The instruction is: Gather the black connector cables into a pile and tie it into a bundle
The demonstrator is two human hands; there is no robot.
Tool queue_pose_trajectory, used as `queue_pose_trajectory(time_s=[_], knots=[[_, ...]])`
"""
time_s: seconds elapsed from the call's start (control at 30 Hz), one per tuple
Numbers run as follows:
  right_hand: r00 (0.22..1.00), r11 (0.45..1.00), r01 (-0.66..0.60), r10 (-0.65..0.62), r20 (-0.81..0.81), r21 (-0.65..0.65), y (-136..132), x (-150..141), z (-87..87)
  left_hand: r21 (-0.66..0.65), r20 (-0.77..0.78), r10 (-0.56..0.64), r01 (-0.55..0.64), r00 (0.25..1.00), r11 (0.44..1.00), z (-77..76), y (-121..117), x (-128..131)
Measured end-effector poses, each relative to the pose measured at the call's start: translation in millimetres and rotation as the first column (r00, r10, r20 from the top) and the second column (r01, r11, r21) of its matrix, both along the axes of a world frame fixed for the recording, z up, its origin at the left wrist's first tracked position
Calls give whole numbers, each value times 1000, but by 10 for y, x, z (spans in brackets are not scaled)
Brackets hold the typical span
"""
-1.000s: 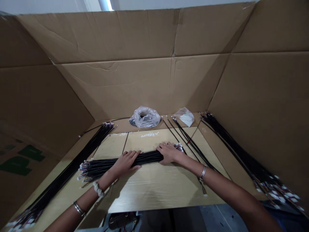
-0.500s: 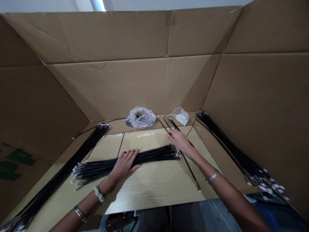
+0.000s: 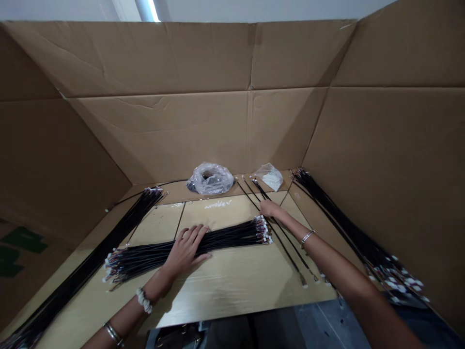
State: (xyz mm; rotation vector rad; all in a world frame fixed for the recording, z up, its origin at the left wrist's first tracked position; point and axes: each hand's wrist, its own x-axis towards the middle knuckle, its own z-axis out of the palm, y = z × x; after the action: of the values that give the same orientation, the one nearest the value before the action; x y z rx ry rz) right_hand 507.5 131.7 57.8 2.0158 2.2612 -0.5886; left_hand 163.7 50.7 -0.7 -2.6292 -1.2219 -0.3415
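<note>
**One hand on the bunch, one at the loose cables**

From far away, I had my left hand (image 3: 184, 249) spread on top of the middle bunch of black cables (image 3: 227, 235), with the thumb out on the near side. The bunch lay on the table (image 3: 207, 291) and stuck out on both sides of that hand. Its white plugs (image 3: 262, 230) were just below my right hand (image 3: 269, 208).

My right hand was curled over the loose cables (image 3: 286, 252). I could not tell if it had pinched one.

I judged this step as keeping the bunch steady while getting at a loose cable. The next move called for a small pinch on one cable, with the left hand staying light. Past my right hand was a little clear bag (image 3: 271, 178) against the cardboard.
</note>
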Motion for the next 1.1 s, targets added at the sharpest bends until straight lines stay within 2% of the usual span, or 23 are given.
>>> queue_pose_trajectory(time_s=[0.13, 0.27, 0.3, 0.4, 0.47, 0.53, 0.67, 0.73, 0.8, 0.9, 0.97, 1.0, 1.03, 1.07, 1.1], knots=[[986, 994, 103, -108, -130, -45, -26, 89, 172, 21, 22, -3, 2, 1000, 1000, 17, -54, 15], [934, 988, 153, -132, -332, 37, -119, 285, 540, -37, 125, 27, -22, 992, 999, 135, -137, 81], [902, 985, 158, -115, -415, 70, -162, 328, 638, -72, 178, 38, -26, 983, 997, 195, -153, 109], [665, 979, 137, 24, -747, 154, -355, 359, 877, -198, 414, 102, -20, 905, 980, 460, -148, 237], [543, 985, 60, 101, -834, 159, -522, 288, 965, -280, 606, 165, 14, 778, 960, 696, -75, 352], [490, 987, -21, 148, -859, 158, -691, 177, 1001, -362, 768, 233, 105, 597, 926, 955, 55, 467], [492, 978, -93, 207, -846, 186, -944, -3, 992, -297, 952, 244, 352, 186, 888, 1434, 395, 605], [512, 975, -108, 223, -829, 196, -1010, -46, 981, -210, 977, 204, 402, 59, 891, 1618, 531, 632], [525, 974, -113, 228, -820, 198, -1043, -71, 985, -150, 987, 161, 400, 6, 904, 1751, 596, 662], [475, 974, -83, 223, -851, 208, -1053, -99, 1042, -119, 993, 119, 403, 26, 907, 1821, 515, 751], [370, 973, -21, 222, -902, 230, -1046, -111, 1114, -161, 985, 111, 461, 133, 873, 1766, 345, 829], [300, 968, 32, 226, -927, 247, -1040, -113, 1155, -223, 966, 119, 505, 229, 834, 1709, 237, 864], [228, 960, 98, 234, -945, 262, -1032, -113, 1193, -317, 927, 128, 554, 352, 770, 1637, 123, 893], [161, 948, 170, 244, -956, 270, -1023, -111, 1226, -420, 876, 137, 592, 462, 688, 1553, 10, 913], [101, 932, 242, 254, -962, 271, -1012, -108, 1248, -507, 832, 157, 616, 532, 603, 1461, -95, 923]])
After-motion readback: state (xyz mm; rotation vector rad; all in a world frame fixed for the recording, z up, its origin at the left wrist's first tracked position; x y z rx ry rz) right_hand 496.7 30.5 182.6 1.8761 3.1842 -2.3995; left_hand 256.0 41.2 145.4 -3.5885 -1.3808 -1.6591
